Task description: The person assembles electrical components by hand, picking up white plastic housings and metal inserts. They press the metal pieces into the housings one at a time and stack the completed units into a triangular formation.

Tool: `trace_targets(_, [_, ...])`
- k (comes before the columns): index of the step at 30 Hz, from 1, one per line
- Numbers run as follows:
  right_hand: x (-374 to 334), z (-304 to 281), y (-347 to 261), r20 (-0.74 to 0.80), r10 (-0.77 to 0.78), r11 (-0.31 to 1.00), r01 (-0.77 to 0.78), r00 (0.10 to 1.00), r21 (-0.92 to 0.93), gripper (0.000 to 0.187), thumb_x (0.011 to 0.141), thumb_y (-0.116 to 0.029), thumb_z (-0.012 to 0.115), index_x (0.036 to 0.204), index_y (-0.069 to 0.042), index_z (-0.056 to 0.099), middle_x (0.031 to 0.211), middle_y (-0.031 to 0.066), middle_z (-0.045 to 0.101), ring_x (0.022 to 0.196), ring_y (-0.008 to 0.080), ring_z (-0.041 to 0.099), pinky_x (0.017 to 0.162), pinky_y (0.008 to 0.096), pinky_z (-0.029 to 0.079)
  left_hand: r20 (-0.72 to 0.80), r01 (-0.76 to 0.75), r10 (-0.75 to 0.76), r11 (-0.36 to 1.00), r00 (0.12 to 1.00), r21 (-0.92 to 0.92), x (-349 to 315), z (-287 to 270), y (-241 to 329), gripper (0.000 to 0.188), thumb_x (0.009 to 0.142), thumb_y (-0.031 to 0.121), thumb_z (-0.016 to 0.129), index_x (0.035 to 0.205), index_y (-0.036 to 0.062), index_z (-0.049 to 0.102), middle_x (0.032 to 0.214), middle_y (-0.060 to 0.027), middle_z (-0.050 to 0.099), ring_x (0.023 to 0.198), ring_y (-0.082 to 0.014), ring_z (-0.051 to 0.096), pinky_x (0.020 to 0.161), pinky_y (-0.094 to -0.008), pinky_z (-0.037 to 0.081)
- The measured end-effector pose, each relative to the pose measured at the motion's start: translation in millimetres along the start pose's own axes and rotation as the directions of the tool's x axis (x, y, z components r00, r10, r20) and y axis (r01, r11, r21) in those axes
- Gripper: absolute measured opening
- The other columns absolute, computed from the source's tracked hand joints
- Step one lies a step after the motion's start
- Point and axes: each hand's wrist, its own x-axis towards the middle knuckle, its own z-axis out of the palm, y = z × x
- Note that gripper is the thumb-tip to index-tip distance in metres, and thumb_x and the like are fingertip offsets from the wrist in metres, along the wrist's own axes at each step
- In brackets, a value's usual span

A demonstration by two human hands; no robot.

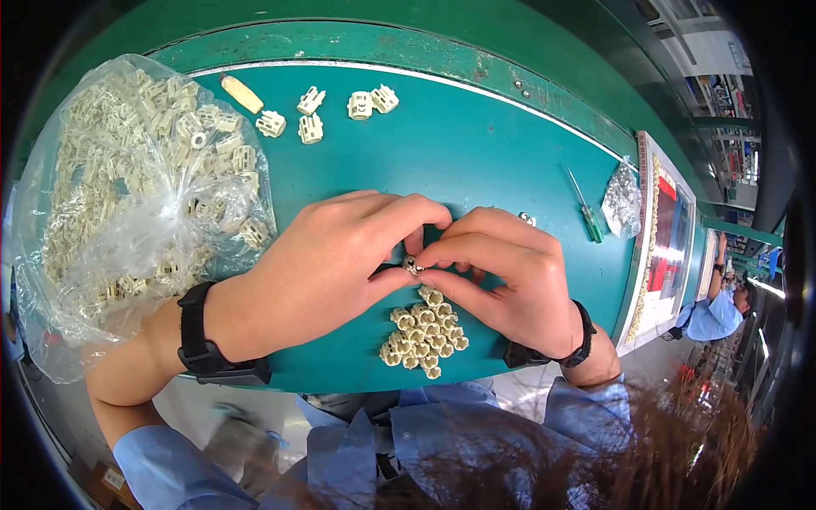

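Observation:
Above the middle of the green bench, my left hand (340,255) and my right hand (510,268) meet fingertip to fingertip. Between them they pinch a small part (412,264), partly silvery and mostly hidden by the fingers, so its exact kind does not show. Just below the fingers lies a tight cluster of cream plastic ring-shaped pieces (425,333) with notched rims, standing on the bench. Left of my left hand bulges a large clear plastic bag (174,212), full of cream slotted plastic housings.
Several loose cream housings (311,129) lie toward the bench's far edge, beside a tan stub-like piece (241,93). A green-handled screwdriver (590,223) and a clear bag of small metal parts (622,200) lie to the right, near a white-framed board (639,285). Another person (716,314) sits farther right.

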Motion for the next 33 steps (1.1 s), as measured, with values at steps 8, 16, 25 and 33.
trace_targets(8, [-1.9,-6.1,3.0,-0.016,-0.015,1.0,0.014,1.0,-0.006,0.022,0.088,-0.001,0.097,0.108,-0.004,0.089,0.1,0.0062,0.08,0.082,0.0181,0.075,0.066,0.0309,0.061,0.0,-0.013,0.013,1.0,1.0,-0.005,7.0,4.1,1.7,0.057,0.083,0.005,0.098,0.135,0.0143,0.075,0.102,-0.0014,0.076,0.081,-0.0199,0.067,0.072,-0.0358,0.058])
trace_targets(16, [-11.7,-80.7,15.5,0.035,0.225,0.968,-0.219,0.974,-0.122,0.022,0.088,-0.001,0.096,0.109,-0.006,0.089,0.1,0.0064,0.079,0.082,0.018,0.073,0.067,0.0319,0.058,0.102,-0.012,0.008,0.999,0.995,0.034,16.1,-11.9,8.3,0.045,0.085,0.003,0.095,0.126,0.0123,0.08,0.104,-0.0028,0.077,0.088,-0.0216,0.072,0.074,-0.0363,0.06])
trace_targets(25, [-8.6,-91.6,22.6,0.185,0.09,0.989,-0.065,0.979,-0.136,0.018,0.087,0.001,0.092,0.102,-0.004,0.083,0.093,0.0071,0.073,0.075,0.0202,0.07,0.066,0.0354,0.056,0.241,-0.152,0.141,0.988,0.96,0.028,30.2,-18.1,29.0,0.03,0.089,0.0,0.088,0.117,0.0089,0.082,0.107,-0.0058,0.078,0.093,-0.0301,0.075,0.081,-0.0433,0.062])
trace_targets(33, [-11.9,-134.3,-28.1,0.185,0.198,0.978,-0.181,0.963,-0.103,0.017,0.089,0.004,0.088,0.103,-0.004,0.083,0.091,0.0079,0.071,0.075,0.0213,0.07,0.067,0.037,0.056,-0.078,-0.038,0.097,0.834,0.992,0.55,55.3,-64.7,87.1,0.025,0.092,0.008,0.089,0.115,0.0094,0.079,0.107,-0.0067,0.073,0.099,-0.0325,0.071,0.085,-0.0439,0.061])
